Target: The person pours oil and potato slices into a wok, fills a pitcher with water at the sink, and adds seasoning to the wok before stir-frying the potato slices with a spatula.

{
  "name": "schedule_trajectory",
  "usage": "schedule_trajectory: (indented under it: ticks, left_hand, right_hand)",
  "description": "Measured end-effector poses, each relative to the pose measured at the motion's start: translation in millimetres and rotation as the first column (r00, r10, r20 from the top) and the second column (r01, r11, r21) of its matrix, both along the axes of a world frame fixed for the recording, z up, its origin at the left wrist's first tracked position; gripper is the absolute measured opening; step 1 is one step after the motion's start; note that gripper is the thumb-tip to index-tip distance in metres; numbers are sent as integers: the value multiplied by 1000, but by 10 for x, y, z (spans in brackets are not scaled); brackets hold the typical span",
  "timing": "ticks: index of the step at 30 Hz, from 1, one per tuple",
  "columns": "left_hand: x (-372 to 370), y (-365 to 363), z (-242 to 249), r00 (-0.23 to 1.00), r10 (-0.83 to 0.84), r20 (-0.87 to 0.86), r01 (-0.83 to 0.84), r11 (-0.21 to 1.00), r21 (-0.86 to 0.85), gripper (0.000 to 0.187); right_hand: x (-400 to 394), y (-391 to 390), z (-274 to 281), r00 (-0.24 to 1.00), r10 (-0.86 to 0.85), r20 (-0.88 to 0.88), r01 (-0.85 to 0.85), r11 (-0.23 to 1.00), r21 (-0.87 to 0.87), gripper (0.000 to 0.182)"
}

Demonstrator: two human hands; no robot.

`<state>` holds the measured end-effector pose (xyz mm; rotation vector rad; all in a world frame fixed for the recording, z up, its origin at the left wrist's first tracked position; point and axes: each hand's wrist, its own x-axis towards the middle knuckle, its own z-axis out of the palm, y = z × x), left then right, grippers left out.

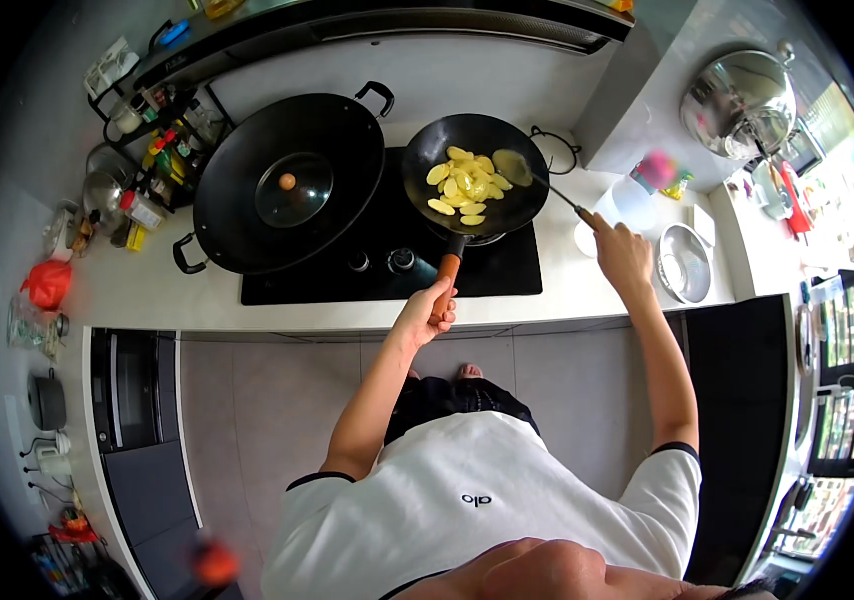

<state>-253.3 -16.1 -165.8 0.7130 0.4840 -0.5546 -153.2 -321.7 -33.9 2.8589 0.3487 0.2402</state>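
My left hand (429,312) is wrapped round the orange-brown handle (449,278) of a black frying pan (437,150) on the right side of the stove. Pale yellow slices (467,180), perhaps potato, lie heaped in the middle of the pan. Over by the pan's right side, my right hand (623,255) grips a long-handled spatula (513,167). Its broad head is inside the pan, at the right wall beside the slices. Both hands are closed on their handles.
A large black wok (222,190) with a glass lid (294,205) inside it stands at left on the black stove (327,288). A metal bowl (684,262) and a whitish container (627,205) sit on the right counter. Bottles (162,155) crowd a rack at left. A range hood (367,30) hangs above.
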Motion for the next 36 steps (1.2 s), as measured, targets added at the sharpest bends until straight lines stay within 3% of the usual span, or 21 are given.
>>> schedule_trajectory:
  ticks: [3, 6, 9, 12, 16, 17, 20, 23, 26, 27, 30, 33, 36]
  left_hand:
    - [4, 2, -4, 1000, -4, -1, 4, 1000, 0, 36]
    - [-3, 1, 0, 1000, 0, 2, 0, 1000, -20, 36]
    - [-5, -5, -5, 1000, 6, -2, -6, 1000, -10, 36]
    - [-1, -3, -11, 1000, -1, -5, 1, 1000, -13, 36]
    - [5, 9, -15, 1000, 1, 2, -1, 1000, -11, 36]
    - [4, 7, 0, 1000, 2, 4, -2, 1000, -8, 36]
    - [-8, -4, 5, 1000, 1, 3, -1, 1000, -4, 36]
    - [-3, 5, -3, 1000, -5, 4, 5, 1000, -2, 37]
    - [3, 10, -10, 1000, -13, 8, 13, 1000, -12, 37]
    - [3, 11, -14, 1000, -14, 9, 15, 1000, -18, 37]
    - [3, 10, -48, 1000, -9, 21, 10, 1000, -26, 38]
    - [3, 4, -37, 1000, -2, 13, 2, 1000, -15, 38]
    - [4, 9, -13, 1000, -4, 6, 4, 1000, -17, 37]
  right_hand:
    - [280, 148, -160, 991, -100, -87, 111, 986, 126, 26]
    - [571, 130, -510, 970, -70, -234, 142, 941, 307, 25]
    - [542, 328, -549, 838, -29, -545, 405, 703, 585, 36]
    - [437, 496, -607, 819, 35, -572, 415, 651, 635, 36]
    - [333, 429, -624, 961, 151, -231, 15, 808, 589, 27]
    - [261, 450, -417, 954, 114, -277, 66, 823, 564, 23]
    - [285, 251, -265, 988, 30, -152, 48, 874, 483, 22]
    - [449, 148, -168, 990, -69, -124, 96, 968, 233, 25]
    - [508, 197, 76, 935, -120, -334, 193, 962, 196, 28]
    - [567, 167, 15, 948, -42, -314, 117, 968, 224, 38]
    - [517, 458, 274, 729, -86, -679, 342, 905, 252, 52]
    - [492, 579, -105, 667, 107, -738, 428, 755, 496, 57]
    - [374, 715, -472, 744, 167, -647, 474, 551, 687, 51]
